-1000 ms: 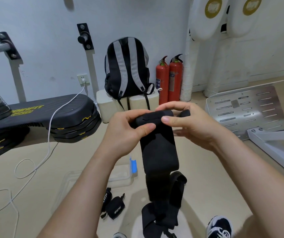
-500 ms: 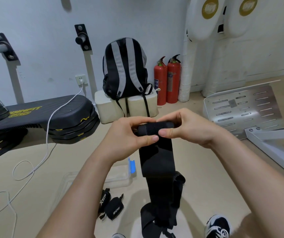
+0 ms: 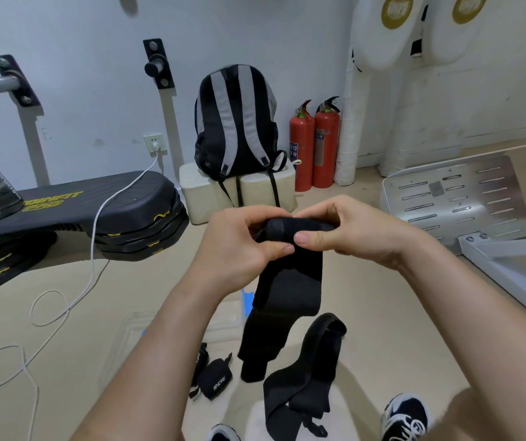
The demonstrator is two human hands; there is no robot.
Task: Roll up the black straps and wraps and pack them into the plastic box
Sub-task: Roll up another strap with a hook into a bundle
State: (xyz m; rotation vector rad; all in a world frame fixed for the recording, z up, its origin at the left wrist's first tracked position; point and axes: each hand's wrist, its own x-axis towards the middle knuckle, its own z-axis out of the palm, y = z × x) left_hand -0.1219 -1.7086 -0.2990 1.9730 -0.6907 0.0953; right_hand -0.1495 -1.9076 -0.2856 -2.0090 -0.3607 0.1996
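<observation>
Fingers of both hands are curled onto one black wrap (image 3: 287,278), held up in front of me above the floor. My left hand (image 3: 239,246) pinches its rolled end (image 3: 290,231) from the left and my right hand (image 3: 354,233) pinches it from the right, thumbs nearly meeting on the near side. That roll lies crosswise, long axis running left to right between my hands, while the unrolled length hangs straight down. Just right of its lower end is one loose strap (image 3: 303,374), looped at the top and trailing towards me. Two small rolled wraps (image 3: 217,378) lie side by side on the floor near the one clear plastic box (image 3: 134,326), which sits partly hidden behind my left forearm. Against the wall stand one backpack (image 3: 236,122) and two fire extinguishers (image 3: 315,144).
</observation>
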